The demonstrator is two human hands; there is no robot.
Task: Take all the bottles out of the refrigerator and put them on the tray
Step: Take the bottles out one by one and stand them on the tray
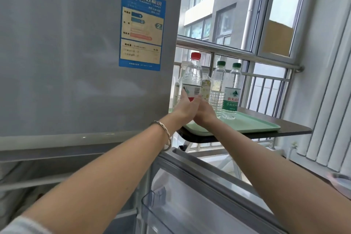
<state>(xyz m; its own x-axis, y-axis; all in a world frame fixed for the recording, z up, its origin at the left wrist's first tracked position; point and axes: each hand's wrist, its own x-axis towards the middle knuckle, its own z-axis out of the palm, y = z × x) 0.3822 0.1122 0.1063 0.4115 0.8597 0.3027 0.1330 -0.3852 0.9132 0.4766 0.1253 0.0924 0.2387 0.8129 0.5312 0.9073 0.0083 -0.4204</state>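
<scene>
Placing step in hand. Your left hand (187,107) grips the red-capped bottle (192,78) at the tray's (252,125) refrigerator-side end. Your right hand (204,113) is alongside; I cannot tell its finger state. Next, seat the bottle upright, clear of the green-capped bottles (230,91), then release.

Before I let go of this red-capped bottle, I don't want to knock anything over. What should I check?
1. Left hand grips the red-capped bottle at its label: ok.
2. Red-capped bottle upright: ok.
3. Its base seated on the tray: cannot tell, the hands hide it.
4. Green-labelled bottle upright on the tray: ok.
5. Right hand holding nothing: cannot tell, its fingers are hidden.
6. Bare tray space to the right of the bottles: ok.
</scene>
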